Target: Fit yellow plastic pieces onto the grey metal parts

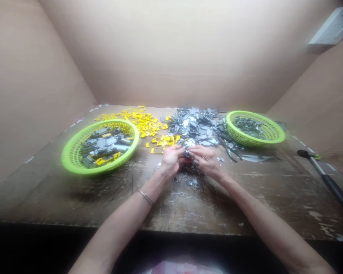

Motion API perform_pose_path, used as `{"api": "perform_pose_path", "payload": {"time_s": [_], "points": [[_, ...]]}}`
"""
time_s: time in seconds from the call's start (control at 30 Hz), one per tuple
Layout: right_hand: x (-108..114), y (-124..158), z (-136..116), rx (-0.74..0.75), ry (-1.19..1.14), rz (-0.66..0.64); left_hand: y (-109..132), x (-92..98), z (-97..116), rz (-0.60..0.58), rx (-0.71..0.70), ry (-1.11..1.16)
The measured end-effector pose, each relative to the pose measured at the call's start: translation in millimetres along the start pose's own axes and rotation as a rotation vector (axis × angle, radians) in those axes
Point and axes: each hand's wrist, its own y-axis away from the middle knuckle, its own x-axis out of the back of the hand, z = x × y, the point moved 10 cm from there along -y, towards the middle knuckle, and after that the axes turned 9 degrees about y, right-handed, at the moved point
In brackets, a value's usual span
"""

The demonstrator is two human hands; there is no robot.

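Observation:
My left hand (172, 157) and my right hand (205, 158) meet at the middle of the table, fingers closed in a pinch. Between their fingertips is a small grey metallic part (186, 153), its exact kind too small to make out. Just beyond the hands rises a heap of grey metallic parts (197, 125). Yellow plastic frames (165, 141) lie to the left of that heap. Small silvery bits (192, 182) are scattered on the table below my hands.
On the left stands a green basket (71, 163) of grey and yellow parts; another green basket (270, 141) with small metal pieces is at right. Pliers (231, 152) lie near it. A black-handled tool (331, 186) rests at far right. Walls enclose the worn wooden table (108, 205).

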Motion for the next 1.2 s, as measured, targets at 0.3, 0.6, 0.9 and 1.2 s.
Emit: {"api": "perform_pose_path", "payload": {"time_s": [0.3,0.6,0.9,1.2], "points": [[1,0,1,-0.039,-0.039,0.015,2,-1.9,-1,-0.004,0.008,-0.014],[0,0,1,-0.034,-0.007,0.012,0,-1.1,-2,-0.003,0.002,-0.001],[-6,-3,4,-0.082,-0.049,-0.014,-2,6.5,-2,0.056,-0.006,-0.009],[-8,-9,15,-0.226,-0.221,-0.129,0,5.5,-6,0.072,0.038,0.01]]}}
